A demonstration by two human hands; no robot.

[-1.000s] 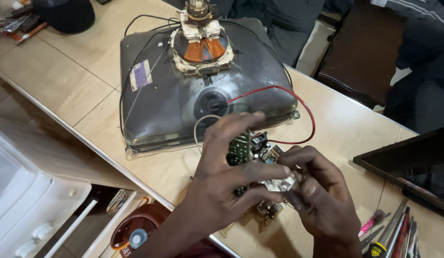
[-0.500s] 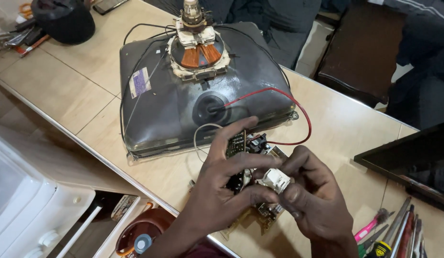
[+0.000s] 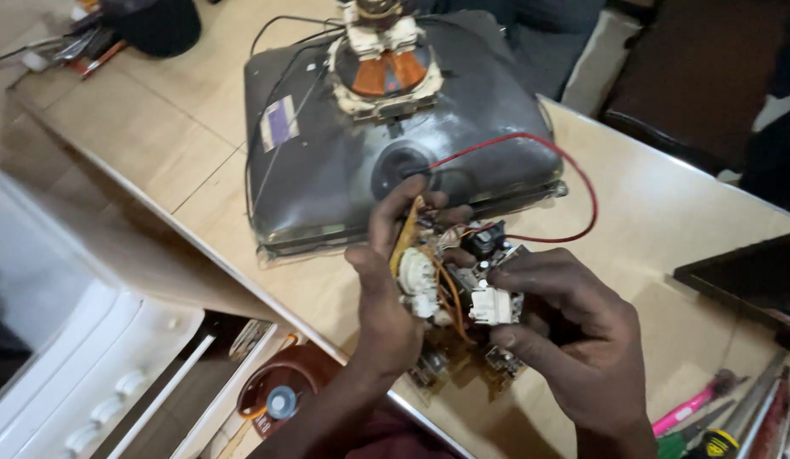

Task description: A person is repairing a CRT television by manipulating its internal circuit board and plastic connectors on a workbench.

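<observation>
Board [image 3: 446, 289] sits raised over the table [image 3: 667, 221], just before the tube [image 3: 344, 161]. Left hand [image 3: 386, 289] clasps its edge; right hand [image 3: 574, 340] pinches a white part [image 3: 490, 306]. Best keep it steady, with the red wire [image 3: 574, 170] slack.

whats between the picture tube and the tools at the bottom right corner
In the head view, both hands, left and right, holding a circuit board, sit between the picture tube and the tools.

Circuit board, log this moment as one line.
left hand: holds circuit board edge | right hand: grips white part | picture tube: face-down on table
</observation>
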